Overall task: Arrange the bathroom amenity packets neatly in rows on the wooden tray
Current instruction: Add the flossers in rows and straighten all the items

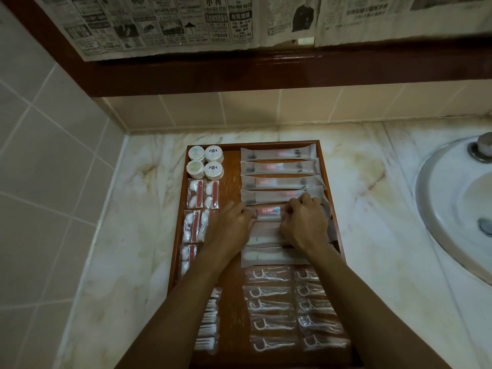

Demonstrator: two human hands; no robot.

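Observation:
A wooden tray (232, 187) lies on the marble counter, filled with packets in rows. Several long toothbrush packets (277, 168) are stacked in a column on its right half. My left hand (231, 225) and my right hand (303, 222) each pinch an end of one toothbrush packet (269, 212) with a red toothpaste tube inside, in the middle of that column. Round soap packets (205, 162) sit at the tray's far left corner. Cotton packets with red strips (202, 194) line the left side. Floss pick packets (269, 304) fill the near right in two columns.
A white sink basin (452, 203) with a metal plug (483, 149) is set in the counter (127, 235) to the right of the tray. Tiled walls close the left and back. Newspaper sheets (165, 25) hang over a dark wooden frame above. Cotton bud packets (209, 323) lie near my left forearm.

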